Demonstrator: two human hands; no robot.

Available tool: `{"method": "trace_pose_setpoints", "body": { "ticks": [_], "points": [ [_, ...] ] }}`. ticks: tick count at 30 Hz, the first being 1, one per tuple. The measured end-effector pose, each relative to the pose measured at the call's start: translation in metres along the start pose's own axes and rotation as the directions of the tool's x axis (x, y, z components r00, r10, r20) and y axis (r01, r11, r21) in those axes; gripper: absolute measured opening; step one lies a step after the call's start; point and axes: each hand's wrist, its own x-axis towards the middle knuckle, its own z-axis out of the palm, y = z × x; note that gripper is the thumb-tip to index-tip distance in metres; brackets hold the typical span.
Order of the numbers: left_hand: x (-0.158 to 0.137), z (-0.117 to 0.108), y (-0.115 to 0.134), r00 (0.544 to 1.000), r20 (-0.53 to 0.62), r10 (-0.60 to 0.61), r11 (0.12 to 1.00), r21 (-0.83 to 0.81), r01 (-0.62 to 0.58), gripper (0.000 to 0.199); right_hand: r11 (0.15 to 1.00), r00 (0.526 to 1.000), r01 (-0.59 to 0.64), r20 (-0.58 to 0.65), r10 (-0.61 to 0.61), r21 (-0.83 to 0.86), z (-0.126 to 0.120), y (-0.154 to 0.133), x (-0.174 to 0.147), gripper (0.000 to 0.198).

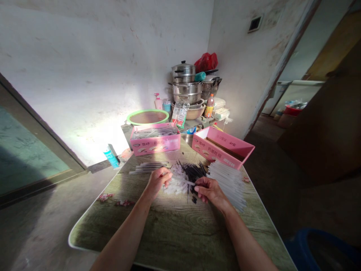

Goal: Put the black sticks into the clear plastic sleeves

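Slim pale piece [190, 183] pinched in right hand [209, 191], mid-table, beside thin black rods [194, 170]. Left hand [158, 182] curled at left edge of whitish heap [177, 182]; cannot tell if gripping. Right: translucent tubes [228, 183], roughly parallel. Far: rectangular pink box [156, 145], printed. Wood-grain tabletop [180, 229] beneath.

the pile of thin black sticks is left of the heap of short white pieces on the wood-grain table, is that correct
No, the side is wrong: the head view shows the pile of thin black sticks to the right of the heap of short white pieces on the wood-grain table.
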Motion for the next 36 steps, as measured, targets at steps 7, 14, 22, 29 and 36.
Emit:
{"method": "trace_pose_setpoints", "body": {
  "ticks": [7, 14, 22, 29, 36],
  "points": [
    [0.000, 0.000, 0.002, 1.000, 0.006, -0.008, 1.000, -0.007, 0.008, 0.019, 1.000, 1.000, 0.011, 0.006, -0.011, -0.022, 0.001, 0.001, 0.000, 0.034],
    [0.000, 0.000, 0.001, 1.000, -0.003, 0.005, 1.000, -0.003, -0.005, 0.018, 1.000, 0.999, -0.008, 0.049, 0.009, -0.019, 0.001, 0.003, 0.000, 0.039],
    [0.001, -0.002, -0.002, 1.000, -0.010, 0.017, 1.000, 0.006, -0.017, 0.018, 1.000, 1.000, -0.005, 0.010, 0.005, -0.030, 0.000, -0.001, -0.001, 0.032],
    [0.006, -0.011, -0.008, 0.994, -0.110, 0.013, 0.999, -0.049, -0.018, 0.019, 0.885, 0.924, 0.108, -0.282, -0.257, -0.453, -0.009, 0.004, 0.005, 0.027],
    [0.004, -0.005, -0.004, 0.994, -0.109, 0.014, 1.000, 0.000, -0.014, 0.018, 0.753, 0.885, 0.153, -0.251, -0.393, -0.640, -0.002, 0.001, 0.002, 0.033]
  ]
}}
